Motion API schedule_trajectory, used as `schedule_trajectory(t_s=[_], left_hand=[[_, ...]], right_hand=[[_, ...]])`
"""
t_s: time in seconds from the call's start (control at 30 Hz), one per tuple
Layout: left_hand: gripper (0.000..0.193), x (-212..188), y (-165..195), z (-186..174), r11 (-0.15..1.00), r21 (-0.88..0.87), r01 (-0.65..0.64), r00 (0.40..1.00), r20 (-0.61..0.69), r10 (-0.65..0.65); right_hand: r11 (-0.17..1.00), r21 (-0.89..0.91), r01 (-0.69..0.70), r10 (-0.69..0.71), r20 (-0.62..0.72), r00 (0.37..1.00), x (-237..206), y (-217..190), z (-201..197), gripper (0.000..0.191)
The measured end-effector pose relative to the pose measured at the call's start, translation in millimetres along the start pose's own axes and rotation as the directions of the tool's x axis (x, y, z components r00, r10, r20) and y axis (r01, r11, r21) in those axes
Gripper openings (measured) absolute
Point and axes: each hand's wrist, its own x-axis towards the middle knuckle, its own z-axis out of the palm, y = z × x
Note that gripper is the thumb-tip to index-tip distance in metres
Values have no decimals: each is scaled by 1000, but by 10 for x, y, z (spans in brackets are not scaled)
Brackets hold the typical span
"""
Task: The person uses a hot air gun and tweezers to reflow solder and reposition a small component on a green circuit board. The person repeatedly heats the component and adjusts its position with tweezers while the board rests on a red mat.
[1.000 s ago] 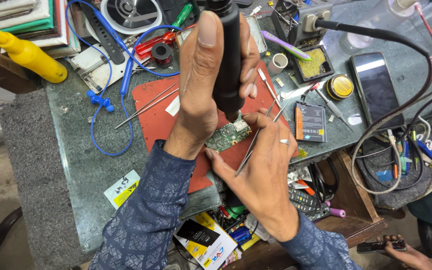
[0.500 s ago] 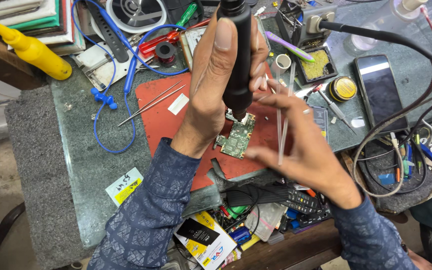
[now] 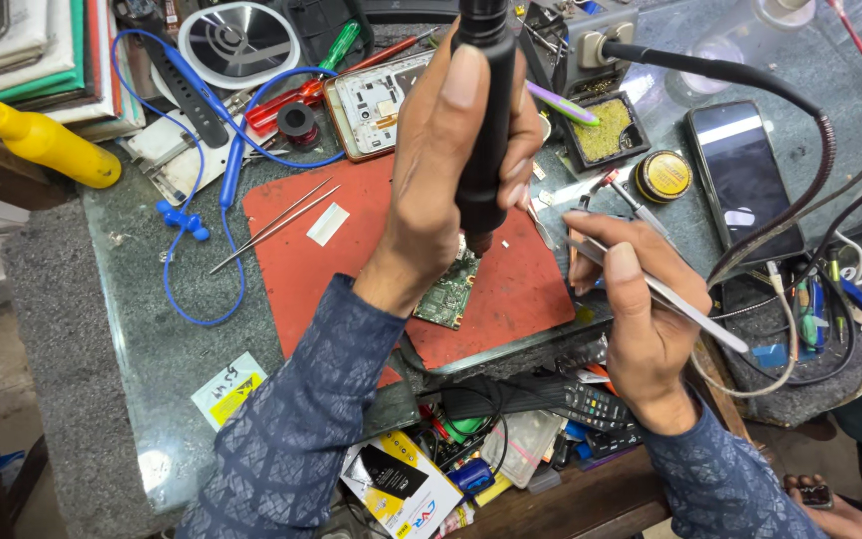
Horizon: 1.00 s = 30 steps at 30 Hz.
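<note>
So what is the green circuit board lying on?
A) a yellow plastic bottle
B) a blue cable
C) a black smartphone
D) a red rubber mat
D: the small green circuit board rests on the flat red rubber mat, under the tip of the black handheld tool gripped in the left hand.

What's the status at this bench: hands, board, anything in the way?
Left hand in a grip on the black cylindrical hot-air wand, nozzle over the small green circuit board. Right hand holds thin metal tweezers, off the board. Nothing blocking.
</note>
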Motion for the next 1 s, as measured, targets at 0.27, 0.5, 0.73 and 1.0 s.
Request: schedule_trajectory(t_s=[0.27, 0.5, 0.73, 1.0], left_hand=[[54, -95, 77, -117, 996, 86, -8, 1000, 23, 6], [55, -117, -59, -160, 989, 148, -21, 997, 74, 10], [55, -134, -71, -166, 982, 189, 14, 998, 54, -24], [53, -159, -101, -196, 991, 132, -37, 998, 45, 31]], right_hand=[[988, 65, -139, 137, 21, 990, 158, 67, 38, 29], [996, -77, 46, -37, 114, 993, 233, 198, -55, 11], [990, 81, -117, 112, 68, 991, 242, 251, -5, 16], [995, -8, -98, 99, 1, 995, 178, 207, 126, 15]])
